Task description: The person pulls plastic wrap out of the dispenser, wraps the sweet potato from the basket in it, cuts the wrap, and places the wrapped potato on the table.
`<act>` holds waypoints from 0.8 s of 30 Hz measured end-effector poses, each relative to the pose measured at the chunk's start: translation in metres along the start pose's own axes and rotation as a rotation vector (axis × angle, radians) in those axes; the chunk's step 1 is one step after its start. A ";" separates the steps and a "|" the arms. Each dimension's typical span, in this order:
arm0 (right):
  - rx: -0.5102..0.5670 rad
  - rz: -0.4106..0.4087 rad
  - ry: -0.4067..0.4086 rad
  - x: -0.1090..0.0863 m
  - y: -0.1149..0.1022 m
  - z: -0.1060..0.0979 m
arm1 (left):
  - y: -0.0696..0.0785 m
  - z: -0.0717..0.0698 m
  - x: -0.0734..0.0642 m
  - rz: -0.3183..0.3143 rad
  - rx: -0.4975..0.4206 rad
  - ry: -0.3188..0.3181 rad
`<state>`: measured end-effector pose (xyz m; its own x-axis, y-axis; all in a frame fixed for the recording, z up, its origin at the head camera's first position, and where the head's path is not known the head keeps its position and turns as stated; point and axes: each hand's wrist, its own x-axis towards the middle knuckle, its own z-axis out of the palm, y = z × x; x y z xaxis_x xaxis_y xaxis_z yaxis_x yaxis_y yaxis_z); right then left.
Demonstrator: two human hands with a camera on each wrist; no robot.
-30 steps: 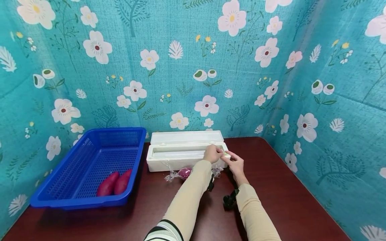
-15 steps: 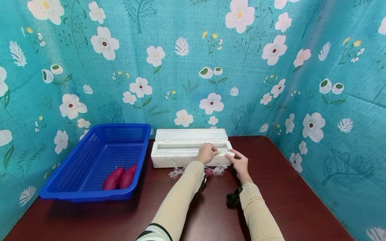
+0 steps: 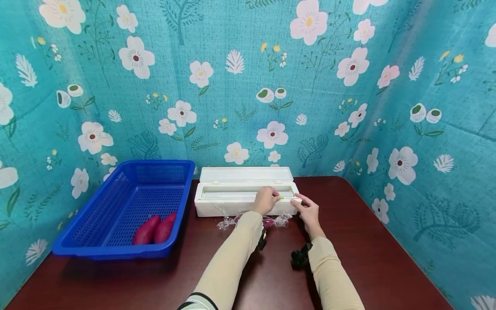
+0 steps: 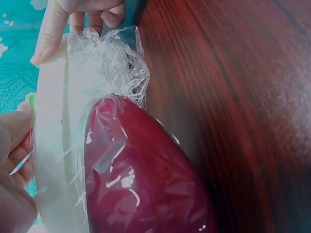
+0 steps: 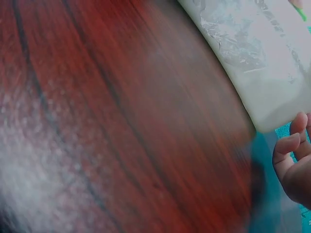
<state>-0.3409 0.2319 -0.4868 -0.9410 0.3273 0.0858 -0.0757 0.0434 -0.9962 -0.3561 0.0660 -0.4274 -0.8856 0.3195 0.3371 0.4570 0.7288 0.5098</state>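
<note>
from here i have the left grip [image 3: 266, 200] pinching the green tab [image 3: 281, 197] while the right grip [image 3: 308, 213] holds the right end of the white box [image 3: 217, 210], seemingly so it can't slide, with the wrapped red tuber [image 4: 141, 170] on the tabletop [image 3: 372, 245] just in front.

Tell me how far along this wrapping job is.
One red vegetable already looks wrapped in clear film, before the white box. In hand: the left hand pinches a green piece at the open box; the right hand rests at its right end. Probably remaining: two bare-looking vegetables in the blue basket.
</note>
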 end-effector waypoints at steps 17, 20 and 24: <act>-0.027 -0.006 -0.012 -0.003 -0.003 -0.004 | -0.007 -0.006 -0.011 0.157 0.135 0.061; -0.028 -0.012 -0.014 -0.002 -0.003 -0.004 | -0.009 -0.005 -0.011 0.170 0.133 0.069; -0.027 -0.017 -0.009 -0.001 -0.003 -0.004 | -0.012 -0.004 -0.011 0.190 0.120 0.092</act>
<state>-0.3385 0.2351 -0.4843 -0.9427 0.3174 0.1028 -0.0831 0.0749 -0.9937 -0.3518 0.0516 -0.4343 -0.7708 0.4054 0.4914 0.5969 0.7293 0.3346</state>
